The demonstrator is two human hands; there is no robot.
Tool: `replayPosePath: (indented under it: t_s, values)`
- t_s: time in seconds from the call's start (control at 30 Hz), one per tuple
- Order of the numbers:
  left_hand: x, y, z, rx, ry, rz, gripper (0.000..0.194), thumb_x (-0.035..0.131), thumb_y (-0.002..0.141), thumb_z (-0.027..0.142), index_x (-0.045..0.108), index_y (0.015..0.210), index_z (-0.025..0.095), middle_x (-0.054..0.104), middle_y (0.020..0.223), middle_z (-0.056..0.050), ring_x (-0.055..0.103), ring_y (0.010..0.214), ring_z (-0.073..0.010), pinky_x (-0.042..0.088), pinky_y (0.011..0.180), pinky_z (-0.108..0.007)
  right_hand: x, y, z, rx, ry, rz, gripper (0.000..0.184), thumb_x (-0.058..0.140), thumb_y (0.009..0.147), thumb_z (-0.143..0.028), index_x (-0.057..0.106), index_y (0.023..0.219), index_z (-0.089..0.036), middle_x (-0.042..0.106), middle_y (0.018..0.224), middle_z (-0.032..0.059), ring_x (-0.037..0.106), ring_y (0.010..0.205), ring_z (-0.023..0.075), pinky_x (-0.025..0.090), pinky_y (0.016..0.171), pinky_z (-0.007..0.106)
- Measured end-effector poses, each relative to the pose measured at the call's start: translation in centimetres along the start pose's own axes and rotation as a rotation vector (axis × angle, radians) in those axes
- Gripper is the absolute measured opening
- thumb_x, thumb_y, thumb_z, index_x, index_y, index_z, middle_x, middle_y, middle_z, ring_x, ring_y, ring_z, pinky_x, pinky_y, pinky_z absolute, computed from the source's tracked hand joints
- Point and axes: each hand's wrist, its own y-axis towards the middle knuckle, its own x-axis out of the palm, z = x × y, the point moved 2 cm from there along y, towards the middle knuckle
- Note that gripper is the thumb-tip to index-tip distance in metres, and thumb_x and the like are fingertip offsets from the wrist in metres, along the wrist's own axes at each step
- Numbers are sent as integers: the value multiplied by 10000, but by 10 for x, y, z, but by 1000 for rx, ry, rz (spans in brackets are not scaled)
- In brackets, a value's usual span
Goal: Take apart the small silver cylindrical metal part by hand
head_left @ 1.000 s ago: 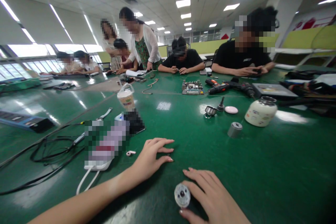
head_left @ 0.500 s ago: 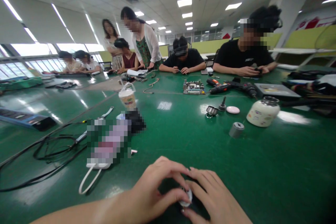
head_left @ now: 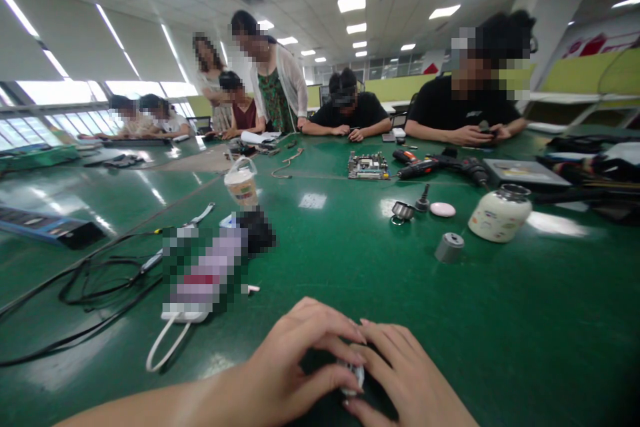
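Note:
Low in the head view, my left hand (head_left: 305, 353) and my right hand (head_left: 405, 373) meet over the green table. Between their fingers is a small round whitish part (head_left: 354, 379), largely covered, so its exact kind is unclear. The left thumb and fingers pinch it from the left. On the other side, my right thumb and index finger close round it, while the other right fingers lie near the left fingertips. Farther off to the right, a grey metal cylinder (head_left: 450, 248) stands upright on the table.
A phone-like blurred item with a white strap (head_left: 165, 347) lies left, beside black cables (head_left: 85, 280). Beyond are a drink cup (head_left: 241, 181), a circuit board (head_left: 369, 165), a power drill (head_left: 463, 165) and a cream bottle (head_left: 501, 215). Several people sit or stand across the green table (head_left: 320, 247).
The left fingers have shifted slightly over the round part, hiding more of its top. My right hand stays almost in place. The whole scene moves a little left with the camera.

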Motion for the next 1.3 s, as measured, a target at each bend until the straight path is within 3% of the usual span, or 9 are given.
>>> replayPosePath:
  t_s: [0.17, 0.37, 0.6, 0.93, 1.07, 1.3]
  values:
    - [-2, 4, 1, 12, 74, -17, 412, 760, 821, 198, 563, 1178, 254, 713, 1085, -25, 587, 1116, -194, 448, 967, -320, 1, 0, 1, -1, -1, 11, 420, 715, 809, -457, 668, 1165, -240, 709, 1163, 86, 679, 1004, 280, 573, 829, 408]
    - [-7, 5, -1, -21, 123, 13, 547, 818, 764, 266, 513, 1218, 278, 744, 858, 37, 616, 977, -183, 418, 911, -316, 0, -1, 1, -1, -2, -10, 337, 704, 817, -460, 700, 1067, -235, 710, 1156, 90, 672, 1024, 280, 562, 848, 401]
    - [-8, 3, 8, -90, 69, -55, 505, 707, 824, 118, 517, 1272, 252, 731, 1072, -45, 619, 1110, -206, 464, 968, -340, 1, 0, -1, 14, 6, -45, 377, 705, 822, -440, 673, 1135, -232, 690, 1197, 85, 654, 1056, 270, 554, 872, 393]
    - [2, 2, 3, -130, -58, -49, 487, 749, 825, 190, 541, 1256, 280, 742, 1069, -19, 623, 1133, -198, 476, 984, -334, 2, -1, -1, -10, 39, 54, 341, 729, 805, -373, 661, 1099, -213, 704, 1142, 89, 660, 989, 258, 560, 828, 382]
    - [-1, 3, 0, -83, -5, -16, 440, 768, 811, 220, 581, 1207, 257, 720, 1116, -41, 602, 1152, -215, 456, 990, -344, 2, -2, -1, 24, 52, 29, 403, 750, 787, -392, 653, 1144, -233, 696, 1168, 80, 660, 998, 263, 562, 839, 396]
    - [-1, 4, -1, 114, 155, -27, 376, 711, 871, 200, 524, 1194, 245, 756, 929, -4, 655, 1013, -174, 398, 959, -318, 1, -1, -1, 19, 13, -25, 377, 702, 823, -438, 667, 1139, -236, 696, 1181, 83, 656, 1047, 272, 542, 882, 399]
